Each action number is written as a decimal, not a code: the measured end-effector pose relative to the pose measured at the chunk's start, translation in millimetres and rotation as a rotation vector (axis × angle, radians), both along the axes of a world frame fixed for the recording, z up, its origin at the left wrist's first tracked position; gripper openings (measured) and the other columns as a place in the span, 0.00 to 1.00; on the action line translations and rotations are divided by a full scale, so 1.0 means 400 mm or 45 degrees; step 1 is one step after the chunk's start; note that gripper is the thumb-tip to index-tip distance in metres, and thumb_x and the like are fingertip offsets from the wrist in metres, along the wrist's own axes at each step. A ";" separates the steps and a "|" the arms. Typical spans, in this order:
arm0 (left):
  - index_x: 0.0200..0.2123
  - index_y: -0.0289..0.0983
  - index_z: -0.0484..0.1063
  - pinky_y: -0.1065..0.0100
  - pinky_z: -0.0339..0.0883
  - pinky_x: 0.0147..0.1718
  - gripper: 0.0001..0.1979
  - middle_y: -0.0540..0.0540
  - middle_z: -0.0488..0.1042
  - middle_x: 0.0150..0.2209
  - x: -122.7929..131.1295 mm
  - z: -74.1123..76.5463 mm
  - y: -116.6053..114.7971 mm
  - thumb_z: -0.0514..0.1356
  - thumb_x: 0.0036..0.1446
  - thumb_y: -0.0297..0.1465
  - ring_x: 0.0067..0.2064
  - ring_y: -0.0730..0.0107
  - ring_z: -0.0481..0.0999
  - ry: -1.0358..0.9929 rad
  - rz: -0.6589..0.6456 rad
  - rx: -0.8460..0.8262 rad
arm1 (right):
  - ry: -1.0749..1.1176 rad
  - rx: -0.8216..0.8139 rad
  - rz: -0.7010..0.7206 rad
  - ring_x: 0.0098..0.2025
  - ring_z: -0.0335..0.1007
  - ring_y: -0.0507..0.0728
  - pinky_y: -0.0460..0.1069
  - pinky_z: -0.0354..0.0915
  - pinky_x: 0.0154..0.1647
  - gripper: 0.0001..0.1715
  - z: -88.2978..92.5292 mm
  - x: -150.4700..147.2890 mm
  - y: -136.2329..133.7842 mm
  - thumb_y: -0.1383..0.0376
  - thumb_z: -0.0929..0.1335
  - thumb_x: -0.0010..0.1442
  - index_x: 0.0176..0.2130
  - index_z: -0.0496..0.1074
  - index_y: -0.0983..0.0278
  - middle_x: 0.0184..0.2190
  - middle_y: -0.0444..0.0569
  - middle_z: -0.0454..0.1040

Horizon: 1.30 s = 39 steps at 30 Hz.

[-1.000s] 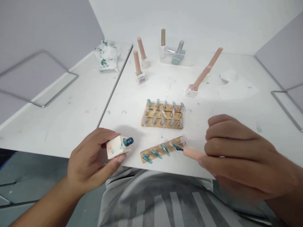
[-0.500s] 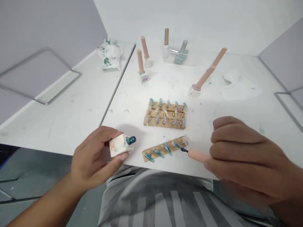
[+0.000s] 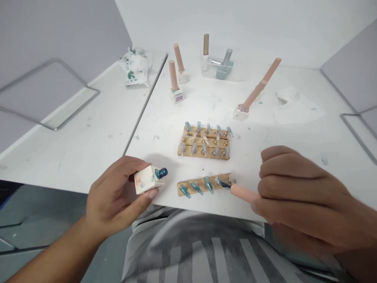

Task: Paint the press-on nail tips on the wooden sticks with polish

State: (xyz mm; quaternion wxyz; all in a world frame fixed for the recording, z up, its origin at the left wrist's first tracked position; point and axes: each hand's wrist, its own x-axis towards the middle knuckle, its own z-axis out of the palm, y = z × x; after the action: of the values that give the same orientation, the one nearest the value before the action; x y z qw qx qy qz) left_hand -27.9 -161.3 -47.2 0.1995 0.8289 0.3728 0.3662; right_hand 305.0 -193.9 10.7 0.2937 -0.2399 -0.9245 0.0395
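Note:
My left hand [image 3: 120, 196] is closed around a square white nail polish bottle [image 3: 145, 180], tilted on its side with its teal-smeared neck pointing right. Between the fingers of my right hand [image 3: 306, 196] is a nail polish brush [image 3: 243, 193] with a peach handle. Its dark bristles touch a false nail tip [image 3: 221, 182] on the near wooden strip [image 3: 216, 181]. Three teal nail tips [image 3: 208, 184] sit further left along that strip, and a pale one is at its right end, partly behind the brush.
Beyond lies a wooden stand [image 3: 204, 142] with several rows of nail tips. Peach-capped bottles [image 3: 173, 76] stand behind it, another bottle [image 3: 241, 112] to the right. A clear tray [image 3: 206, 72] holds bottles. Tissue [image 3: 297, 108] and a stained white bundle [image 3: 137, 68] lie at the sides.
The brush tip has shifted slightly along the fourth nail tip, with my right hand moving a little left. The near strip's right end sits slightly lower in view. My left hand still grips the bottle.

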 end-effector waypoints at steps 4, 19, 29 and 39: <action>0.51 0.40 0.68 0.61 0.70 0.34 0.21 0.43 0.73 0.39 -0.001 0.000 0.001 0.63 0.54 0.23 0.38 0.61 0.74 -0.003 -0.002 0.001 | 0.096 0.109 0.028 0.33 0.59 0.55 0.56 0.61 0.34 0.06 -0.005 -0.007 0.001 0.76 0.68 0.54 0.29 0.69 0.68 0.25 0.48 0.64; 0.50 0.39 0.68 0.62 0.69 0.33 0.20 0.43 0.72 0.39 0.004 0.005 0.005 0.62 0.54 0.23 0.38 0.62 0.73 0.012 -0.018 0.033 | 0.065 0.004 -0.007 0.33 0.58 0.55 0.55 0.61 0.34 0.07 0.002 -0.011 0.001 0.77 0.65 0.57 0.32 0.69 0.67 0.25 0.48 0.64; 0.50 0.40 0.68 0.62 0.69 0.32 0.20 0.43 0.73 0.39 0.005 0.007 0.004 0.62 0.54 0.22 0.37 0.62 0.74 0.028 -0.012 0.034 | 0.051 0.045 -0.014 0.34 0.60 0.57 0.57 0.62 0.35 0.08 -0.001 -0.003 0.011 0.78 0.65 0.52 0.31 0.70 0.69 0.25 0.50 0.66; 0.52 0.40 0.68 0.61 0.69 0.32 0.22 0.42 0.73 0.39 0.001 0.003 0.002 0.62 0.53 0.22 0.38 0.61 0.74 -0.006 -0.020 0.025 | 0.025 0.064 -0.028 0.33 0.58 0.57 0.55 0.60 0.34 0.08 -0.010 -0.010 0.018 0.78 0.65 0.50 0.32 0.69 0.68 0.24 0.49 0.66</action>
State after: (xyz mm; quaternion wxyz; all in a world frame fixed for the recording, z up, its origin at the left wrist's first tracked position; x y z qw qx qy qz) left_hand -27.5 -160.5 -46.0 0.1950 0.8328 0.3621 0.3704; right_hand 301.2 -186.8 6.9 0.3093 -0.2423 -0.9195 0.0152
